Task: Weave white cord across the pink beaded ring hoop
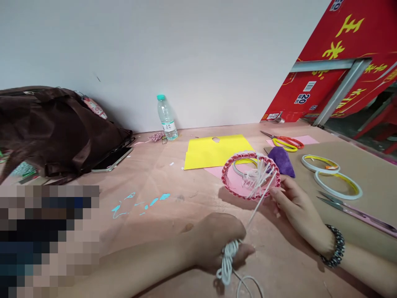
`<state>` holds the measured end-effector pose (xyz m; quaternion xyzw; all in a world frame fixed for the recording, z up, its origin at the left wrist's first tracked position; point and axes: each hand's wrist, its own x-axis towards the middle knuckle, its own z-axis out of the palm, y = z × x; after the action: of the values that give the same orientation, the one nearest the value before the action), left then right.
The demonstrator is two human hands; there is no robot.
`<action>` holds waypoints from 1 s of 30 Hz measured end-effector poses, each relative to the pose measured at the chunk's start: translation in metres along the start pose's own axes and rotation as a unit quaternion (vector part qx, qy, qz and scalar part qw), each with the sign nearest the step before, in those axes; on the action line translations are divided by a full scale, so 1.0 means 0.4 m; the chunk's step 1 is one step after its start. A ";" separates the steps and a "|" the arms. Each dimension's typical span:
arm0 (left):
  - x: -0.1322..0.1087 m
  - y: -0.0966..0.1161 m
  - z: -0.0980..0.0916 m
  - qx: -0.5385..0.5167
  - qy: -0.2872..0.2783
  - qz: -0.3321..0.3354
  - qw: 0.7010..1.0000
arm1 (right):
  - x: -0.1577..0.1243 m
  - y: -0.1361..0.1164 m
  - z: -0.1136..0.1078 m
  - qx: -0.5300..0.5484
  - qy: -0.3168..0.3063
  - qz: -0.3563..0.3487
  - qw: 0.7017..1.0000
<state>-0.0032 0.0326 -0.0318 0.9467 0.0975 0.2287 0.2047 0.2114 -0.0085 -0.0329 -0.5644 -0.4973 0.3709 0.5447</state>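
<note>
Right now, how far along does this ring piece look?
The pink coiled ring looks finished, with white cord already strung across it. In hand: the right hand grips the ring while the left hand holds the cord's bundle. Seemingly left: two white-and-yellow paper rings lying apart.

Scissors (350, 209) block passage right of the right hand (299, 209).

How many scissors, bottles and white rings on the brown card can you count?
Scissors, red-and-yellow handled and pink handled: 2
Water bottle: 1
White rings: 2
Total: 5
</note>
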 end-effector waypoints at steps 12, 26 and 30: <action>0.006 0.013 -0.013 0.105 0.124 0.193 0.968 | 0.004 0.004 0.001 0.026 -0.003 -0.013 1.000; 0.016 0.006 -0.019 -0.021 0.003 -0.112 0.994 | 0.008 0.000 -0.004 0.026 0.024 -0.029 0.999; 0.017 0.017 -0.023 0.106 0.117 0.111 0.981 | 0.007 0.009 -0.003 0.033 0.026 -0.025 0.999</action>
<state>-0.0011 0.0315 -0.0189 0.9346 0.0389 0.3477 0.0642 0.2138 -0.0056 -0.0361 -0.5429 -0.4845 0.3585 0.5848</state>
